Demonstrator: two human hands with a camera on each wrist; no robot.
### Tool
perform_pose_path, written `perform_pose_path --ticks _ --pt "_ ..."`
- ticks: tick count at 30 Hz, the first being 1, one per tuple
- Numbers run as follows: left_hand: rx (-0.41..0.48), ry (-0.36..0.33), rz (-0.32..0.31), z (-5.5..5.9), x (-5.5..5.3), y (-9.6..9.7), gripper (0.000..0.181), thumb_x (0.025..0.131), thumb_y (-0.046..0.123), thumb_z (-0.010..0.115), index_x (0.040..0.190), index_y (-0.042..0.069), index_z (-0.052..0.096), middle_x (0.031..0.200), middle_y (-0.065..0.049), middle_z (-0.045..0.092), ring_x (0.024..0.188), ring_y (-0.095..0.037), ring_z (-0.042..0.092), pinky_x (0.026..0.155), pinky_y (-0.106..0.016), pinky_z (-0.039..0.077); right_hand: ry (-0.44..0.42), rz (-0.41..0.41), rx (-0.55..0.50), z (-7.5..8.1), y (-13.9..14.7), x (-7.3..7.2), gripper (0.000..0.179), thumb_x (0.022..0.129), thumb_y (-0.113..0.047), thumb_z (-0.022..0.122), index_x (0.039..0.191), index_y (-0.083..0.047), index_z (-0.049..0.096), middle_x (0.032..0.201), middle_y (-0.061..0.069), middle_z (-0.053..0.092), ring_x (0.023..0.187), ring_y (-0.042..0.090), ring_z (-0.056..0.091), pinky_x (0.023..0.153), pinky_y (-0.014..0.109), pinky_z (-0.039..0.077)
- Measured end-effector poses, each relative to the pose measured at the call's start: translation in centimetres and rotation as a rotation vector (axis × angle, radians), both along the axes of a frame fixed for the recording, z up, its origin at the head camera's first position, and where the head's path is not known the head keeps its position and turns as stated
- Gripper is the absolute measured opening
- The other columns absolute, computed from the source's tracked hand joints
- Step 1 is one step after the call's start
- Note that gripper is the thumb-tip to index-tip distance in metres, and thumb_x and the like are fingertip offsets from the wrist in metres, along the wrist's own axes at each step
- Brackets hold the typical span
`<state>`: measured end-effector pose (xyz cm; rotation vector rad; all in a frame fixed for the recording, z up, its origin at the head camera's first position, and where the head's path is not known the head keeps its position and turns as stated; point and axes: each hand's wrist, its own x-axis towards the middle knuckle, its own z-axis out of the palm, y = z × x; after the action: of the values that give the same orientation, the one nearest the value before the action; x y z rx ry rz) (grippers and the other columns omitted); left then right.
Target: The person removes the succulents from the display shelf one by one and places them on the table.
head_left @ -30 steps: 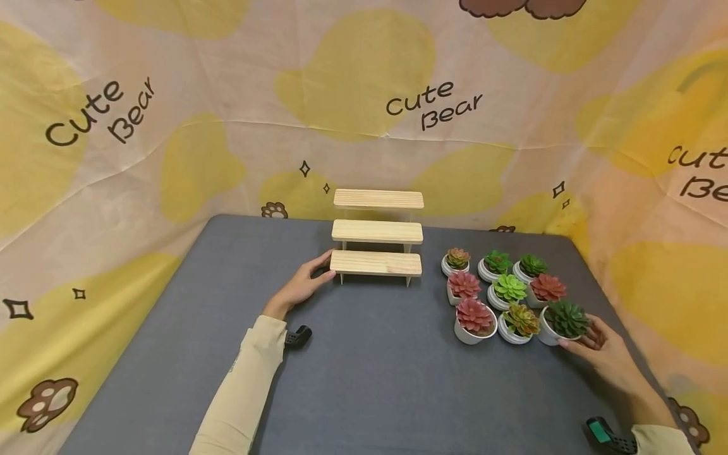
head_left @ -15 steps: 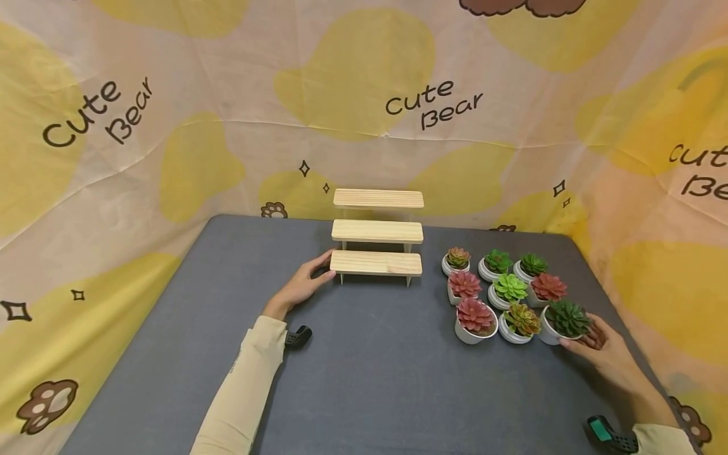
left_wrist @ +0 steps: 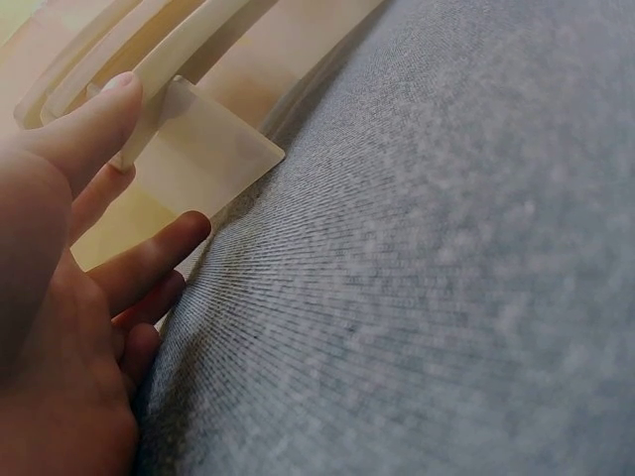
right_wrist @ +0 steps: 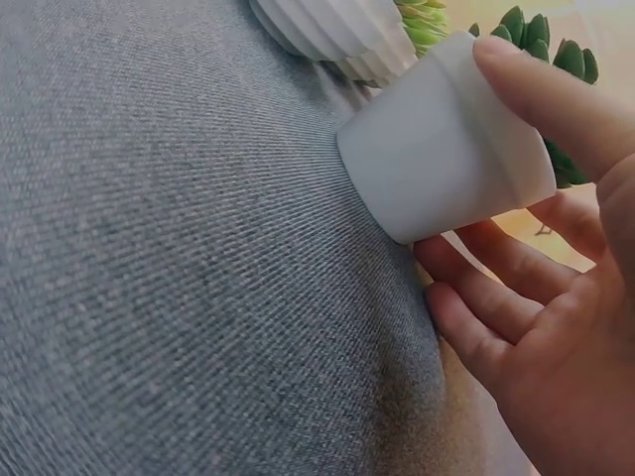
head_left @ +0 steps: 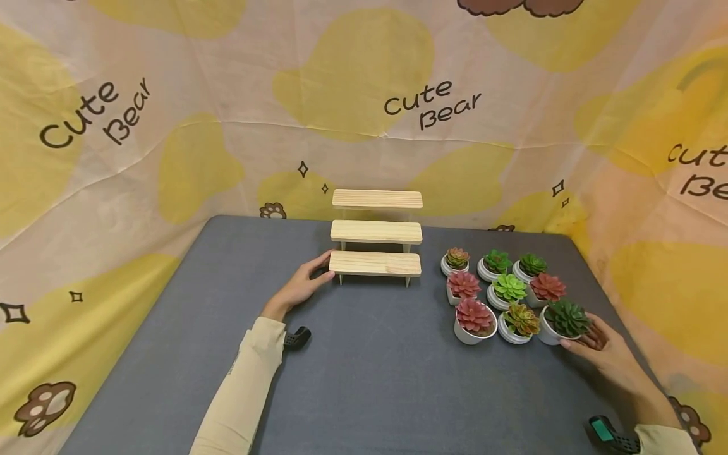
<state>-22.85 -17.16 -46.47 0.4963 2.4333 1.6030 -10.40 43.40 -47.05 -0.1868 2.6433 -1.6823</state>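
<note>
A three-tier wooden display stand (head_left: 375, 263) stands at the back middle of the table. My left hand (head_left: 304, 282) is at the left end of its lowest step, thumb at the front corner and index finger at the back one, gripping that end. In the left wrist view, the thumb (left_wrist: 109, 119) lies against the step's edge while the other fingers spread below it. At the right, my right hand (head_left: 605, 351) holds a white pot with a dark green succulent (head_left: 565, 319). The right wrist view has the thumb on the rim of the white pot (right_wrist: 437, 149), fingers round its far side, its base on the cloth.
Several other potted succulents crowd beside the held one, including a pink one (head_left: 474, 319), a yellow-green one (head_left: 520, 321) and a bright green one (head_left: 508, 291). Grey cloth covers the table (head_left: 387, 379). A printed curtain (head_left: 352, 76) hangs behind and along the sides.
</note>
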Motion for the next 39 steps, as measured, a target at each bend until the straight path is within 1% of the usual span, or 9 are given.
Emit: perform_pose_path --ticks 2,5,9,12,16,21,26,31,39 --pt "0.002 0.005 -0.004 0.9 0.4 0.1 0.063 0.103 0.013 0.058 0.158 -0.001 0.03 0.156 -0.027 0.042 0.148 -0.043 0.035 0.122 -0.061 0.024 -0.037 -0.029 0.09 0.1 0.1 0.2 0.065 0.098 0.0 0.063 0.153 -0.015 0.032 0.123 -0.038 0.047 0.101 -0.026 0.048 0.075 0.004 0.047" --pt "-0.001 0.015 -0.006 0.9 0.4 0.1 0.063 0.103 0.012 0.058 0.158 -0.002 0.03 0.155 -0.027 0.043 0.147 -0.044 0.037 0.121 -0.061 0.025 -0.058 -0.065 0.183 0.2 0.2 0.4 0.07 0.1 -0.008 0.062 0.156 0.003 0.022 0.123 -0.036 0.041 0.101 -0.028 0.043 0.077 0.003 0.045" --pt "-0.004 0.022 -0.007 0.8 0.4 0.1 0.062 0.103 0.01 0.058 0.157 -0.004 0.03 0.155 -0.028 0.043 0.146 -0.045 0.038 0.12 -0.061 0.026 -0.047 -0.086 0.227 0.4 0.3 0.6 0.066 0.105 -0.014 0.055 0.16 -0.004 0.021 0.139 -0.031 0.034 0.115 -0.027 0.035 0.08 -0.001 0.037" --pt "-0.006 0.02 -0.003 0.8 0.4 0.1 0.063 0.103 0.01 0.058 0.157 -0.004 0.03 0.155 -0.028 0.043 0.146 -0.045 0.037 0.12 -0.061 0.026 0.004 -0.089 0.189 0.7 0.3 0.6 0.057 0.107 -0.013 0.049 0.16 -0.011 0.028 0.141 -0.034 0.031 0.117 -0.028 0.032 0.08 -0.002 0.037" --pt "-0.01 0.018 -0.001 0.8 0.5 0.1 0.063 0.103 0.011 0.058 0.157 -0.004 0.029 0.156 -0.027 0.042 0.147 -0.044 0.036 0.121 -0.061 0.025 0.153 -0.09 0.126 1.3 0.1 0.1 0.047 0.104 -0.001 0.049 0.147 -0.02 0.048 0.127 -0.04 0.046 0.112 -0.026 0.045 0.081 -0.001 0.042" --pt "0.004 0.009 -0.004 0.9 0.6 0.1 0.063 0.103 0.013 0.058 0.157 -0.002 0.03 0.156 -0.027 0.042 0.147 -0.043 0.036 0.122 -0.061 0.024 0.232 -0.162 0.142 2.2 -0.4 -0.2 0.05 0.102 0.0 0.052 0.136 -0.036 0.051 0.118 -0.041 0.053 0.104 -0.026 0.051 0.08 -0.002 0.04" --pt "0.005 0.006 -0.002 0.9 0.6 0.1 0.063 0.103 0.014 0.059 0.158 0.0 0.03 0.155 -0.027 0.044 0.147 -0.043 0.037 0.122 -0.06 0.024 0.27 -0.254 0.063 3.3 -1.0 -0.2 0.046 0.1 0.003 0.055 0.133 -0.03 0.057 0.115 -0.037 0.061 0.102 -0.022 0.058 0.082 -0.002 0.043" --pt "0.003 0.004 -0.003 0.9 0.5 0.1 0.064 0.103 0.015 0.058 0.158 -0.001 0.03 0.155 -0.027 0.044 0.147 -0.043 0.037 0.122 -0.06 0.024 0.319 -0.316 -0.037 4.5 -1.7 -0.1 0.044 0.097 0.009 0.057 0.134 -0.015 0.063 0.116 -0.028 0.067 0.105 -0.015 0.061 0.085 0.0 0.045" --pt "0.0 0.015 -0.003 0.8 0.5 0.0 0.063 0.103 0.014 0.058 0.158 -0.002 0.029 0.158 -0.026 0.04 0.148 -0.043 0.035 0.122 -0.06 0.024 0.339 -0.292 -0.016 5.9 -3.3 -0.2 0.044 0.096 0.009 0.058 0.137 -0.009 0.06 0.119 -0.027 0.066 0.11 -0.013 0.061 0.088 0.0 0.042"
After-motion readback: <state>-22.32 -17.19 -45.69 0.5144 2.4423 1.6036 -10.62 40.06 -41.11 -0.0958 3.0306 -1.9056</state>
